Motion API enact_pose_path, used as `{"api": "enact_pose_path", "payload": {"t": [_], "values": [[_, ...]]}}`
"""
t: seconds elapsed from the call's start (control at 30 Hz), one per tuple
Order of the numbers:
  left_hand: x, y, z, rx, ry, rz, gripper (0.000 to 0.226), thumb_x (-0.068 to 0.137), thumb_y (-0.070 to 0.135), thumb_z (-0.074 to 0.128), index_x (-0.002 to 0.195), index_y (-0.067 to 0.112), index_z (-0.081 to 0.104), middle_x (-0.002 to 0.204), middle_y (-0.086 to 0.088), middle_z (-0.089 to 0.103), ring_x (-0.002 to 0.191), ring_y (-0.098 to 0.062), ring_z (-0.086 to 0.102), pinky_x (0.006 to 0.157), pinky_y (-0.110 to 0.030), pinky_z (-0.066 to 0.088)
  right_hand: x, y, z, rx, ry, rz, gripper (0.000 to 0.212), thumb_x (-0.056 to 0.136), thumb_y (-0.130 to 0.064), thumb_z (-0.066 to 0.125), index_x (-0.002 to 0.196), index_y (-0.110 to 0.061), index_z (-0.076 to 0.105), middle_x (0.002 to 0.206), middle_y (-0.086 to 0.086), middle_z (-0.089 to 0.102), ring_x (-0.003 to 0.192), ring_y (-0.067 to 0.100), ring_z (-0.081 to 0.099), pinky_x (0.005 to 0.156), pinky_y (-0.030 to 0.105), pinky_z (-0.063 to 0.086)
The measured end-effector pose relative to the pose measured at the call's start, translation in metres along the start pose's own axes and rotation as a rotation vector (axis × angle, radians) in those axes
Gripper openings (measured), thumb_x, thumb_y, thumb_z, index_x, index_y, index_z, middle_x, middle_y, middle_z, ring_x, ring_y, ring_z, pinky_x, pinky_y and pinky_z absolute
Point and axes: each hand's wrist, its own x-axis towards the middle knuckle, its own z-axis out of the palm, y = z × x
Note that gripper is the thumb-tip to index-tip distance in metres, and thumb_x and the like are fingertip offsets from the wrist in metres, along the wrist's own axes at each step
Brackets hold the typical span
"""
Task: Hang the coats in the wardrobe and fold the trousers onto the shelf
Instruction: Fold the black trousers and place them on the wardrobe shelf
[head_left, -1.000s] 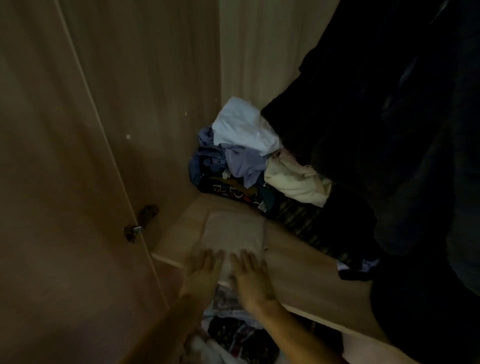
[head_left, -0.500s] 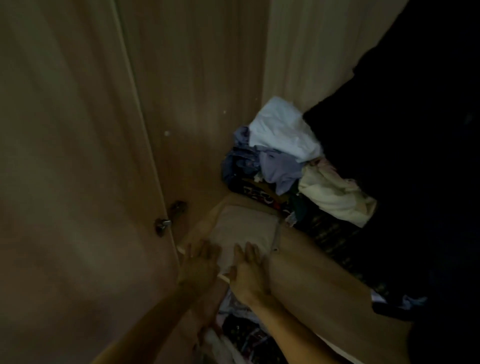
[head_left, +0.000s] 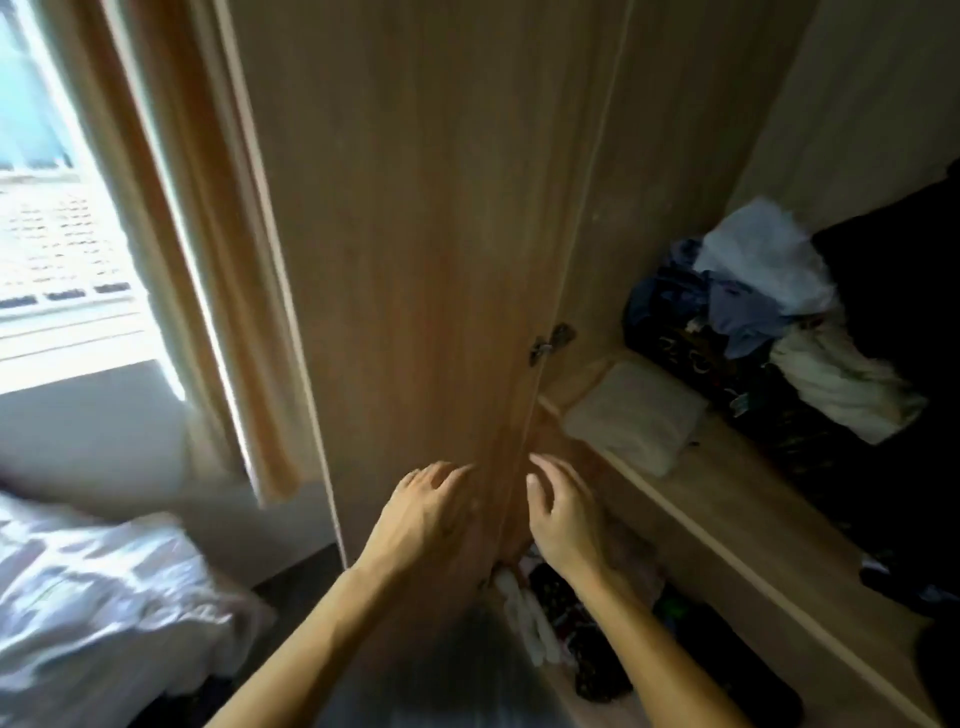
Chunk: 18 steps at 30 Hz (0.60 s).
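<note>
The folded beige trousers (head_left: 631, 415) lie on the wardrobe shelf (head_left: 737, 499), near its left front corner. My left hand (head_left: 423, 512) hovers in front of the open wardrobe door (head_left: 415, 260), fingers spread and empty. My right hand (head_left: 563, 514) is beside it, below and left of the trousers, fingers apart and holding nothing. Dark coats (head_left: 904, 322) hang at the right inside the wardrobe.
A jumbled pile of clothes (head_left: 753, 312) sits at the back of the shelf. More clothes (head_left: 566, 623) lie in the compartment below. A door hinge (head_left: 550, 340) sticks out. A window with curtain (head_left: 171, 218) and a bed with white bedding (head_left: 93, 613) are at the left.
Both hands have come off the folded trousers and pulled back from the shelf. The view has swung left, bringing the door, window and bed into sight.
</note>
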Motion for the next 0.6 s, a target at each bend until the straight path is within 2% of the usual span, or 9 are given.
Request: {"api": "enact_pose_path", "payload": {"t": [0.1,0.23,0.33,0.43,0.6], "values": [[-0.082,-0.045,-0.024,0.021,0.019,-0.164,0.037,0.091,0.037,0.047,0.118,0.015,0.061,0.112,-0.006,0.065,0.097,-0.029,0.064,0.085,-0.040,0.051,-0.031,-0.062,0.030,0.074,-0.051,-0.139,0.030,0.091,-0.023,0.049,0.111,-0.010,0.067,0.109,0.003,0.068,0.101,0.017,0.063,0.089,0.016,0.041],[-0.206,-0.086,-0.067,0.000,0.166,-0.479,0.044,0.089,0.043,0.042,0.116,0.015,0.061,0.111,-0.006,0.066,0.096,-0.027,0.063,0.085,-0.038,0.052,-0.081,-0.149,0.089,0.172,-0.265,-0.294,0.031,0.090,-0.025,0.047,0.106,-0.010,0.069,0.106,0.003,0.069,0.097,0.014,0.061,0.089,0.011,0.036],[-0.297,-0.102,-0.103,0.062,0.312,-0.719,0.046,0.088,0.044,0.041,0.120,0.015,0.058,0.115,-0.004,0.063,0.105,-0.024,0.058,0.093,-0.039,0.046,-0.127,-0.217,0.137,0.272,-0.438,-0.395,0.029,0.089,-0.022,0.050,0.108,-0.010,0.069,0.107,0.003,0.069,0.095,0.015,0.062,0.088,0.016,0.041],[-0.376,-0.106,-0.131,0.110,0.464,-0.936,0.053,0.089,0.048,0.038,0.125,0.015,0.057,0.123,-0.002,0.061,0.115,-0.020,0.054,0.103,-0.036,0.040,-0.175,-0.277,0.180,0.356,-0.631,-0.518,0.022,0.093,-0.017,0.054,0.111,-0.013,0.067,0.109,-0.006,0.065,0.100,0.007,0.059,0.091,0.021,0.044],[-0.482,-0.098,-0.168,0.203,0.693,-1.205,0.051,0.090,0.047,0.042,0.127,0.015,0.057,0.126,-0.001,0.060,0.120,-0.017,0.052,0.106,-0.038,0.038,-0.252,-0.373,0.232,0.458,-0.895,-0.737,0.023,0.093,-0.017,0.056,0.114,-0.019,0.065,0.108,-0.013,0.063,0.101,-0.001,0.056,0.089,0.014,0.041]]}}
